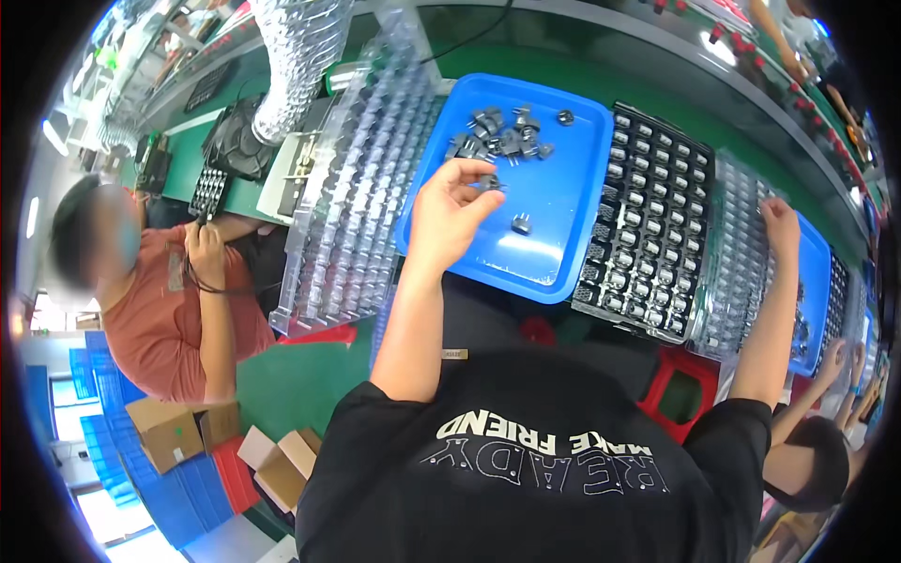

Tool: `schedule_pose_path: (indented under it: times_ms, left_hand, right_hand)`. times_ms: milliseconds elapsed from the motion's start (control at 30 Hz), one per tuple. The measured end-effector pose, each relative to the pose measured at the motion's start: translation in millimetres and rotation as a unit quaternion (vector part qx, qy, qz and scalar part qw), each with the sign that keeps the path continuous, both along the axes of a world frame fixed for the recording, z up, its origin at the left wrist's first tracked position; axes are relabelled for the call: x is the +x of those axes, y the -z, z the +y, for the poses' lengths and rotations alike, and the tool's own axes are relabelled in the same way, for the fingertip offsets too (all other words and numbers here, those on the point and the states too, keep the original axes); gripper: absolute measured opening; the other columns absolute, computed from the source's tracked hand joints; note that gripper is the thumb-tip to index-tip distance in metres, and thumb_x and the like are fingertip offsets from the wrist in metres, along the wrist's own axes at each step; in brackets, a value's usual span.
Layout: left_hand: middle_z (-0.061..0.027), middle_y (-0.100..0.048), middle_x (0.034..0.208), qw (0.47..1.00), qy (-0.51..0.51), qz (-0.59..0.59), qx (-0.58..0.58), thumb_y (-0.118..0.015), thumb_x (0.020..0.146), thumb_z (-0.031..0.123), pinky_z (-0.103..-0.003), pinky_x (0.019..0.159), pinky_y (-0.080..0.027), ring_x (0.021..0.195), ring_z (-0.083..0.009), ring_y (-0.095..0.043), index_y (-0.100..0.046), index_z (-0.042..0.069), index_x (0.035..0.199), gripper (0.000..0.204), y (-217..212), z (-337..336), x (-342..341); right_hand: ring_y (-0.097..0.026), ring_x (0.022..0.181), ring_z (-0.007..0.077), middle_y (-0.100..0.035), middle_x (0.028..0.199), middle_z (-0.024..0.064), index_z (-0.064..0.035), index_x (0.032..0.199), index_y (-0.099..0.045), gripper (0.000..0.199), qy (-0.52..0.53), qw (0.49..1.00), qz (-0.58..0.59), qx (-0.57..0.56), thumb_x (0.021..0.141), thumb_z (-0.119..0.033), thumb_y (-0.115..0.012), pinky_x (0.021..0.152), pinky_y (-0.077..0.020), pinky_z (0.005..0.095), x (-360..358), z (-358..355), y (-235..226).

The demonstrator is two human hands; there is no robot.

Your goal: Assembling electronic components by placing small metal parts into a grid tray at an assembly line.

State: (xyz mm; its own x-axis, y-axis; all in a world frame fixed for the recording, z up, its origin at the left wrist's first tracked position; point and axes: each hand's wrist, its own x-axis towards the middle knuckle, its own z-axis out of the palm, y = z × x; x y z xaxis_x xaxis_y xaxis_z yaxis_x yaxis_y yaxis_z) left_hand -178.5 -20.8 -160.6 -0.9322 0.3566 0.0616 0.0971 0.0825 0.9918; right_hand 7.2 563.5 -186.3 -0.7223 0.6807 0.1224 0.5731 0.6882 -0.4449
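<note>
My left hand (445,220) is over a blue tray (601,150), its thumb and fingertips pinched on a small dark plug part (491,182). Several similar black parts with metal pins (510,142) lie heaped toward the far side of that tray. One more black part (521,223) lies by itself nearer me. At the right, my right hand (781,227) reaches over a clear plastic tray (737,253) of small parts. Its fingers are closed together at the tray's far right edge, and what they hold, if anything, is too small to make out.
Between my hands stands a black tray (648,220) with rows of silver-topped parts. A tilted clear blister tray (343,188) is left of the blue tray. Farther left sits a person in a reddish shirt (169,328). Another blue tray (815,291) is past my right arm.
</note>
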Motion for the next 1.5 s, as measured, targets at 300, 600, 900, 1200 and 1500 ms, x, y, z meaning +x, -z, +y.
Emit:
schedule_pose_path:
  times_ms: [300, 600, 900, 1200, 1500]
  left_hand:
    - [-0.0129, -0.062, 0.126, 0.912, 0.189, -0.237, 0.275, -0.071, 0.089, 0.001, -0.028, 0.082, -0.057, 0.093, -0.0162, -0.067, -0.058, -0.002, 0.131, 0.044, -29.6, 2.3, 34.8]
    - [-0.0139, -0.07, 0.1, 0.943, 0.218, -0.106, 0.228, -0.069, 0.096, 0.03, -0.025, 0.067, -0.054, 0.077, -0.011, -0.064, -0.06, -0.005, 0.124, 0.045, -32.6, 29.5, 76.7]
    - [-0.0104, -0.069, 0.103, 0.954, 0.21, -0.041, 0.211, -0.063, 0.099, 0.037, -0.025, 0.073, -0.053, 0.083, -0.0124, -0.065, -0.063, -0.007, 0.12, 0.049, -44.8, 36.0, 91.9]
    - [-0.0075, -0.069, 0.11, 0.94, 0.248, -0.069, 0.223, -0.064, 0.1, 0.02, -0.027, 0.082, -0.054, 0.096, -0.0106, -0.064, -0.063, -0.003, 0.123, 0.032, -38.5, 24.7, 91.9]
    - [-0.0086, -0.069, 0.108, 0.986, 0.157, 0.034, 0.045, -0.072, 0.091, 0.014, -0.026, 0.072, -0.055, 0.086, -0.0123, -0.066, -0.063, -0.002, 0.124, 0.038, -27.3, 28.0, 88.3]
  right_hand:
    - [-0.064, 0.081, 0.0116, -0.072, 0.091, 0.0052, -0.004, 0.107, -0.072, 0.018, -0.046, 0.997, 0.057, 0.023, 0.092, -0.013, -0.067, 0.077, -0.05, 0.0279, 13.4, -14.4, 2.4]
    - [-0.068, 0.085, 0.0159, -0.071, 0.105, 0.0136, 0.0035, 0.112, -0.067, 0.022, -0.184, 0.859, 0.338, -0.338, 0.092, -0.006, -0.07, 0.08, -0.0553, 0.0284, 3.4, -297.2, -96.5]
    - [-0.07, 0.078, 0.0212, -0.073, 0.088, 0.0097, -0.0039, 0.098, -0.077, 0.03, -0.363, 0.855, 0.349, -0.12, 0.069, 0.0, -0.085, 0.068, -0.057, 0.0297, -12.8, -384.2, -110.9]
    - [-0.069, 0.077, 0.0215, -0.071, 0.086, 0.0095, -0.0039, 0.1, -0.076, 0.029, -0.362, 0.86, 0.345, -0.1, 0.072, -0.005, -0.085, 0.067, -0.0566, 0.03, -8.5, -391.9, -102.0]
    - [-0.07, 0.083, 0.0235, -0.072, 0.092, 0.0125, 0.0006, 0.087, -0.068, 0.014, -0.326, 0.887, 0.295, -0.139, 0.076, 0.001, -0.077, 0.075, -0.056, 0.0314, -18.2, -383.5, -80.1]
